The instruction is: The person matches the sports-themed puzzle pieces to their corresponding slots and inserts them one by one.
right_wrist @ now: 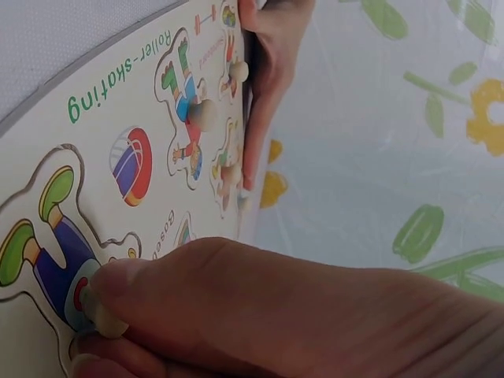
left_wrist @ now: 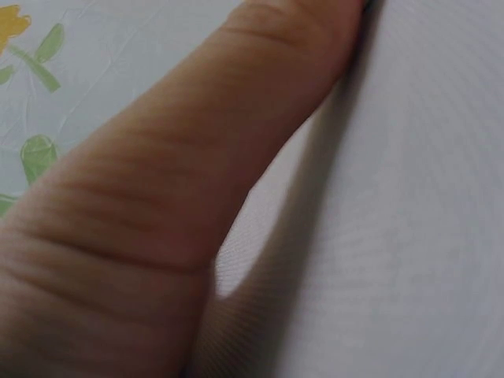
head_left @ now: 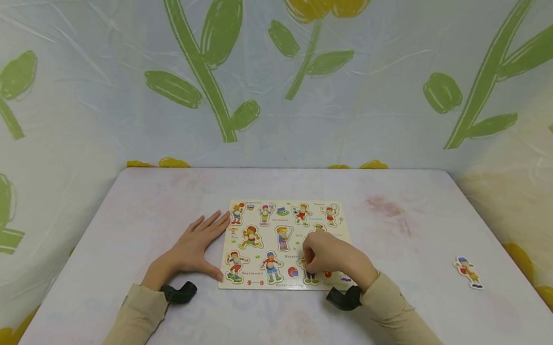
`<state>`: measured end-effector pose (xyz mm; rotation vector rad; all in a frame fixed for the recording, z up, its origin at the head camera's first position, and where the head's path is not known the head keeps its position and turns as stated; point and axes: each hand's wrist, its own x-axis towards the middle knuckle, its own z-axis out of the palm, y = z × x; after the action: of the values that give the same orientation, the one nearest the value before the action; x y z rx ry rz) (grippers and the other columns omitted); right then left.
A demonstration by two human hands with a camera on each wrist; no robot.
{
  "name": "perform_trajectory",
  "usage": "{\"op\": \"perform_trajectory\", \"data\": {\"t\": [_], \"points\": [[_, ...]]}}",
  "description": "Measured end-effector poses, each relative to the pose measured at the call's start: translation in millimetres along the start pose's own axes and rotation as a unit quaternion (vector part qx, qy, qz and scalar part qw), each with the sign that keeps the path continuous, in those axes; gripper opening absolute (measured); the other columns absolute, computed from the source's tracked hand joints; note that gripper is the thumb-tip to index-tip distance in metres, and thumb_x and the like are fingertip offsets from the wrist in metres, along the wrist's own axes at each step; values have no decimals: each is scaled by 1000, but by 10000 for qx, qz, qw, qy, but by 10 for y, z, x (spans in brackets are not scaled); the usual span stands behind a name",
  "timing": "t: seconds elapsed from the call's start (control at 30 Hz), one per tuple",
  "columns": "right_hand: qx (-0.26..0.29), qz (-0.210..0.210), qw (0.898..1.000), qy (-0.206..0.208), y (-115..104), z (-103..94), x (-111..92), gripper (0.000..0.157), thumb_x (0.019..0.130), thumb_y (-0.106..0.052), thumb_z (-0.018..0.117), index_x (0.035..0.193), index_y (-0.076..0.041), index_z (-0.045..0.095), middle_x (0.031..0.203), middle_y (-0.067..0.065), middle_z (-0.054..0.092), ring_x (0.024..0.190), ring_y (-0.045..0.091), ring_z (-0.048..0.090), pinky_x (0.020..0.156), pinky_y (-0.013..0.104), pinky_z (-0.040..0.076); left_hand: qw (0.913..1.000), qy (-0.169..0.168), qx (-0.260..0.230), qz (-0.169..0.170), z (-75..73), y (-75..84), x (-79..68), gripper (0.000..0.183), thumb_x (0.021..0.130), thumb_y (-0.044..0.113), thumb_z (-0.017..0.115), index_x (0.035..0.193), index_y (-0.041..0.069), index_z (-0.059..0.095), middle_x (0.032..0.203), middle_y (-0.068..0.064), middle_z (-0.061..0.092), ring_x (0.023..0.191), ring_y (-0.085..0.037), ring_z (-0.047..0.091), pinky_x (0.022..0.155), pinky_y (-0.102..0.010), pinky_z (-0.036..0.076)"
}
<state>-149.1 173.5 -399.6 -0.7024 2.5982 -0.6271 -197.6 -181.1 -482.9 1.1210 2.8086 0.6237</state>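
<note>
A wooden knob puzzle board (head_left: 268, 240) with sports figures lies on the table. My left hand (head_left: 193, 246) rests with spread fingers along its left edge, fingertips and thumb touching the edge. Over the board's lower right, my right hand (head_left: 331, 253) pinches the knob (right_wrist: 106, 315) of a figure puzzle piece (right_wrist: 59, 264) with blue trousers and green shoes. This piece lies in its outlined slot; whether it sits fully flush I cannot tell. The hand covers part of the board's right side. Only the thumb side of the left hand fills the left wrist view.
One loose puzzle piece (head_left: 468, 273), a figure in a blue cap, lies on the table to the right. Several other figures, such as the roller-skating piece (right_wrist: 189, 110), sit in the board. A flower-patterned cloth (head_left: 372, 98) hangs behind the table (head_left: 173, 189).
</note>
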Motion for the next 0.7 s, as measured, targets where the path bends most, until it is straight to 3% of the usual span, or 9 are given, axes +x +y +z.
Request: {"op": "perform_trajectory", "data": {"t": [0.5,0.7], "points": [[-83,6,10000,50,-22,-7,-17,22,72,0,74,62,-15,63,61,-7,55,53,10,49,49,26,43,10000,-56,1,-38,-1,-1,6,139,54,90,67,159,12,20,166,-2,15,152,-28,9,120,-53,5],[-31,110,9998,130,-41,-75,-53,21,77,-4,78,65,-14,64,64,-6,56,64,13,50,54,27,44,10000,-61,-18,-51,5,-2,0,139,54,89,68,159,11,20,166,-2,15,152,-29,8,120,-53,6]]}}
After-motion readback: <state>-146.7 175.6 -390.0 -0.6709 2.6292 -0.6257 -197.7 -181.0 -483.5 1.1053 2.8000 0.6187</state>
